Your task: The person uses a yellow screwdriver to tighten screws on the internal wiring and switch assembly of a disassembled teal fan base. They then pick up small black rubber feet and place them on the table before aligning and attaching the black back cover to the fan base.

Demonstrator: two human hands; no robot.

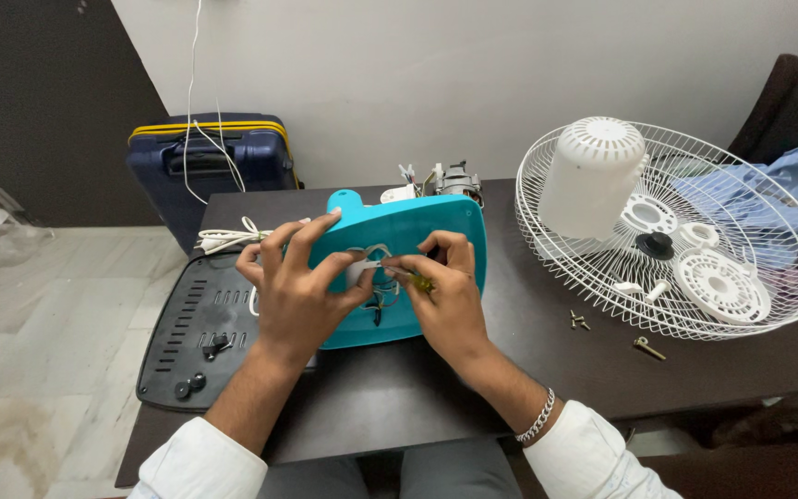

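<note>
A turquoise plastic fan base housing stands tilted on the dark table, its open side toward me. My left hand grips its left edge and pinches a small white part inside it. My right hand holds the same spot from the right, with a small yellow-green tool or wire end between its fingers. Wires hang inside the housing. The fan motor with white connectors shows just behind the housing's top edge.
A black base plate lies at the left edge. A white wire fan guard at right holds a white motor cover, a black knob and white parts. Loose screws and a brass bolt lie near it. Behind stands a blue suitcase.
</note>
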